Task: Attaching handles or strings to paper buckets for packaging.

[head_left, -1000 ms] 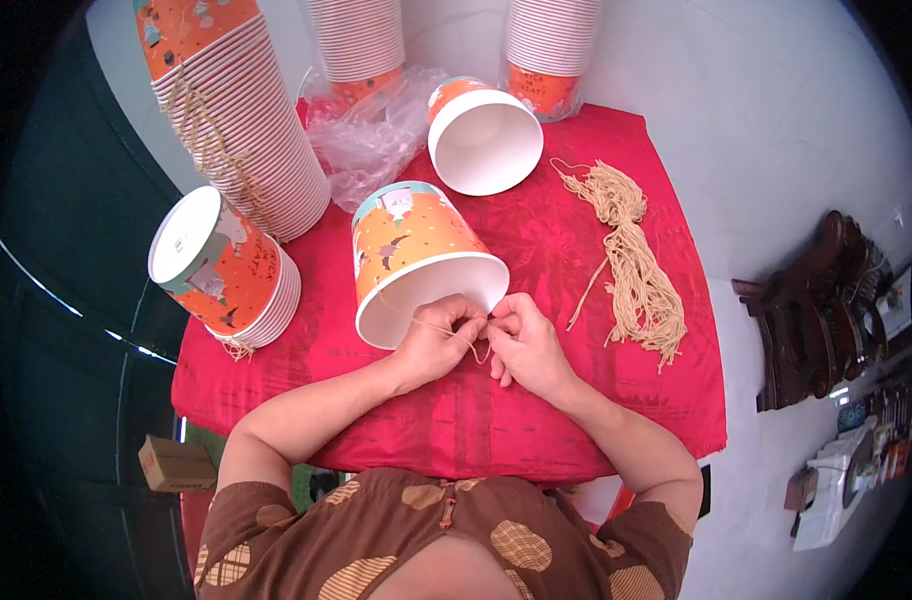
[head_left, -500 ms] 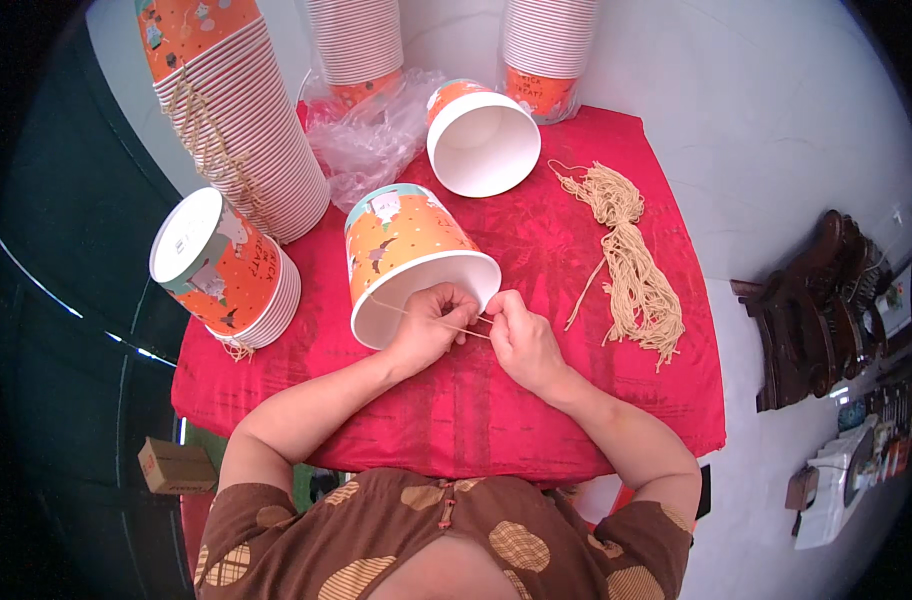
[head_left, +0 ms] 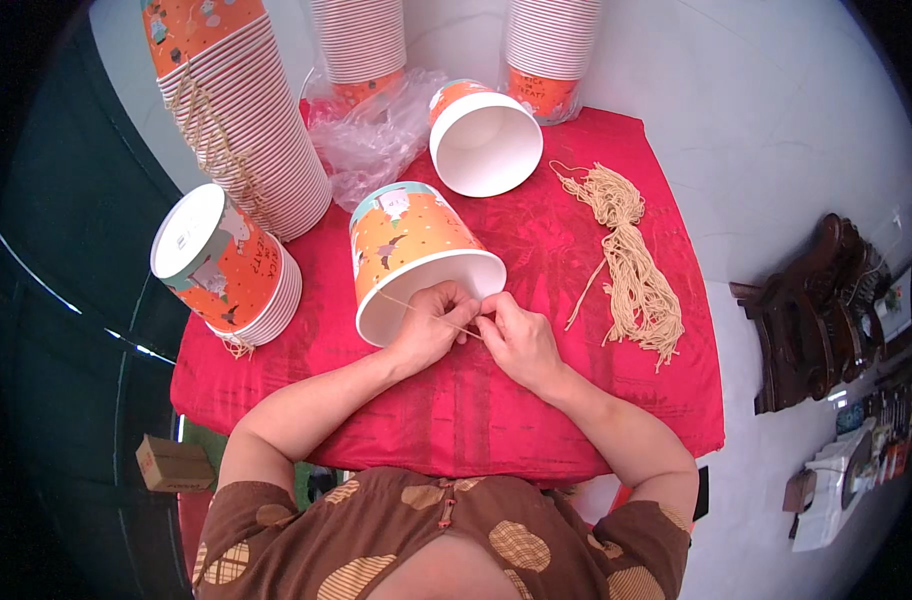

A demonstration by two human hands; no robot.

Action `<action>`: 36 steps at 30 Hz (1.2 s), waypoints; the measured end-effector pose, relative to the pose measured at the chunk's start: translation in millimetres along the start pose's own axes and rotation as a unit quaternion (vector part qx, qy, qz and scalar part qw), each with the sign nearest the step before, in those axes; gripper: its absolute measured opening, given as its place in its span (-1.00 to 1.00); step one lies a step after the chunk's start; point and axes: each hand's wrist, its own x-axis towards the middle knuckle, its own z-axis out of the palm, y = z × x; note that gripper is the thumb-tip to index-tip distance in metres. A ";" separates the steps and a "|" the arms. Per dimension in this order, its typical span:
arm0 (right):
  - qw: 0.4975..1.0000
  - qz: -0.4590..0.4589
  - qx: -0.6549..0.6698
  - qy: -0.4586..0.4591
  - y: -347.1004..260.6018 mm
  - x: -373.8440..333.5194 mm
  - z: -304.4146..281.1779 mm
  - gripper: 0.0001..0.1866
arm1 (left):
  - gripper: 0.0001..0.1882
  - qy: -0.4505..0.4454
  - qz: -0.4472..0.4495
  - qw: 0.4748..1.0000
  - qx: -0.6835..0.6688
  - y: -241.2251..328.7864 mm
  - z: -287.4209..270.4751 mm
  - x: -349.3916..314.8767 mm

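Observation:
An orange paper bucket (head_left: 412, 244) with a white rim lies tipped on its side, its mouth facing me. A thin tan string (head_left: 404, 303) runs from the bucket's left rim to my hands. My left hand (head_left: 437, 322) is closed in a pinch on the string, just in front of the bucket's mouth. Close beside it, my right hand (head_left: 517, 338) pinches the string too, with curled fingers near the rim's right side. The fingers partly hide where the string ends go.
A bundle of tan strings (head_left: 631, 265) lies at right. Behind stands another tipped bucket (head_left: 486, 144) next to crumpled clear plastic (head_left: 371, 150). At left are a short upside-down bucket stack (head_left: 231, 265) and a tall leaning stack (head_left: 246, 120). A red cloth (head_left: 426, 420) covers the table.
My right hand has moved slightly left, closer to my left hand, and its fingers have shifted on the string. The bucket has shifted slightly right in view.

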 end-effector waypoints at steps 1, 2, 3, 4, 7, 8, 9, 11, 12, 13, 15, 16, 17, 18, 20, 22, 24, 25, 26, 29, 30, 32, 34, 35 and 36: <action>1.000 0.000 0.000 0.000 1.6 -0.4 1.2 -0.86 | -0.79 0.001 0.000 1.000 0.001 0.4 0.8 -0.1; 1.000 0.004 0.003 0.006 3.7 -0.8 2.8 -0.87 | -0.79 0.001 0.000 1.000 0.001 2.3 1.4 -0.2; 1.000 0.008 0.007 0.012 4.8 -1.1 3.5 -0.89 | -0.77 0.001 -0.009 1.000 0.019 5.4 1.9 -0.3; 1.000 0.007 0.007 0.012 4.5 -1.0 3.4 -0.89 | -0.75 0.002 -0.017 0.999 0.036 7.1 1.7 -0.7; 1.000 0.000 0.007 0.013 4.1 -0.9 3.2 -0.91 | -0.71 -0.003 -0.002 0.999 0.032 -1.2 0.3 1.4; 1.000 0.002 0.006 0.014 4.7 -1.0 3.6 -0.92 | -0.71 -0.003 -0.001 0.999 0.032 -1.5 0.4 1.3; 1.000 0.004 0.005 0.016 5.3 -1.1 4.0 -0.93 | -0.71 -0.005 0.002 1.000 0.026 -1.3 0.5 1.2; 1.000 0.013 0.005 0.011 6.6 -1.4 4.0 -0.94 | -0.70 -0.007 0.005 1.000 0.021 -0.7 0.9 0.9; 1.000 0.023 0.005 0.005 7.0 -1.6 3.8 -0.94 | -0.70 -0.008 0.002 1.000 0.030 -0.3 1.0 0.5; 1.000 0.023 0.005 0.006 7.3 -1.6 3.7 -0.94 | -0.71 -0.008 0.000 0.999 0.040 -0.2 1.0 0.3; 0.999 0.031 0.009 0.001 7.9 -1.5 3.5 -0.95 | -0.72 -0.008 0.008 0.999 0.039 -1.3 0.6 0.2; 0.999 0.031 0.009 0.001 8.4 -1.6 3.8 -0.95 | -0.74 -0.008 0.016 0.999 0.038 -2.1 0.3 -0.2; 1.000 0.025 0.009 0.005 9.1 -1.6 4.4 -0.96 | -0.74 -0.008 0.015 0.999 0.038 -5.1 0.1 0.4; 1.000 0.020 0.008 0.008 9.6 -1.6 4.9 -0.96 | -0.77 -0.001 0.032 0.999 0.041 -9.7 -0.3 1.6; 1.000 0.023 0.010 0.008 8.2 -1.1 4.2 -0.96 | -0.79 0.005 0.048 0.998 0.044 -12.6 -1.5 1.4; 1.000 0.027 0.011 0.008 7.7 -0.9 3.9 -0.96 | -0.88 0.034 0.095 0.988 0.118 -11.3 -3.0 -0.3; 0.999 0.038 0.009 0.003 8.2 -1.1 4.1 -0.95 | -0.91 0.035 0.114 0.980 0.162 -6.0 -2.2 -4.1; 0.999 0.039 0.009 0.003 8.3 -1.0 3.9 -0.95 | -0.91 0.037 0.134 0.969 0.205 -3.5 -1.7 -5.9; 0.999 0.037 0.010 0.004 8.5 -0.9 3.7 -0.95 | -0.91 0.037 0.134 0.969 0.204 -2.8 -0.7 -7.1; 0.999 0.037 0.011 0.003 7.6 -0.4 3.4 -0.94 | -0.86 0.034 0.182 0.938 0.293 -2.8 2.3 -9.2; 0.999 0.038 0.012 0.000 7.3 -0.4 3.4 -0.94 | -0.86 0.032 0.187 0.935 0.300 -3.6 2.8 -9.1; 0.999 0.034 0.006 0.000 7.6 -0.9 3.9 -0.94 | -0.86 0.031 0.193 0.931 0.308 -5.3 2.1 -8.9; 1.000 0.030 0.000 0.001 7.4 -1.2 4.4 -0.94 | -0.90 0.022 0.196 0.931 0.308 -7.1 0.3 -8.3; 1.000 0.027 -0.003 0.003 7.0 -1.4 4.8 -0.93 | -0.90 0.022 0.197 0.931 0.308 -6.3 0.2 -8.7; 1.000 0.024 -0.007 0.004 6.6 -1.4 5.1 -0.92 | -0.91 0.023 0.196 0.930 0.309 -4.9 0.2 -9.4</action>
